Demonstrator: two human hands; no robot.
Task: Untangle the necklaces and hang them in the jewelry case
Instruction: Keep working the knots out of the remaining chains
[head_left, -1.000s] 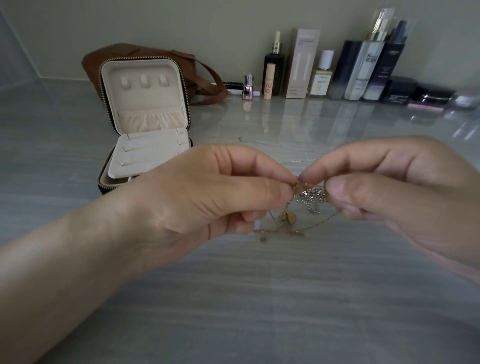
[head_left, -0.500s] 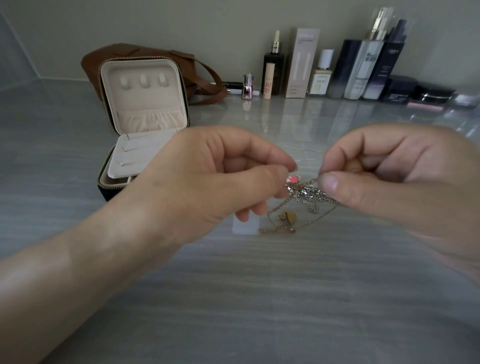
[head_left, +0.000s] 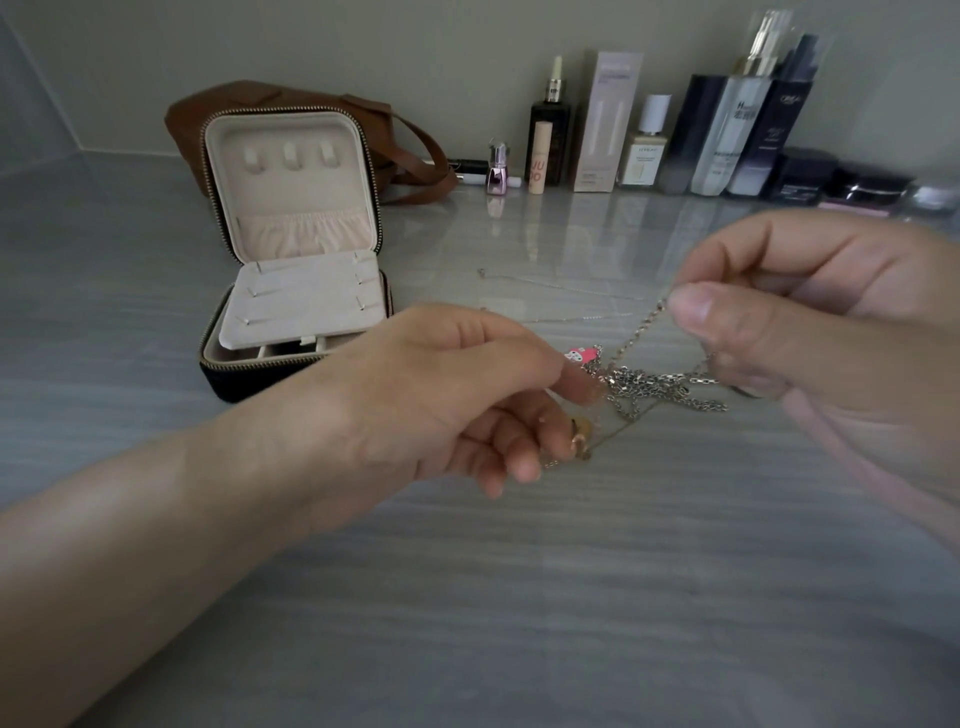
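A tangle of thin silver and gold necklaces (head_left: 649, 387) hangs between my two hands above the grey counter. A pink charm (head_left: 581, 355) and a gold pendant (head_left: 581, 439) are part of it. My left hand (head_left: 447, 395) pinches the tangle's left end with curled fingers. My right hand (head_left: 810, 332) pinches a chain strand between thumb and forefinger and holds it up to the right. The open jewelry case (head_left: 296, 244), cream inside with three hooks in its lid, stands at the left behind my left hand.
Two thin chains (head_left: 561, 299) lie flat on the counter behind the hands. A brown leather bag (head_left: 332, 111) sits behind the case. A row of cosmetic bottles and boxes (head_left: 675, 135) lines the back wall at the right.
My hands have moved apart: the right hand rose up and to the right, drawing a chain strand out of the tangle. The left hand dropped slightly, and the pink charm has come into view.
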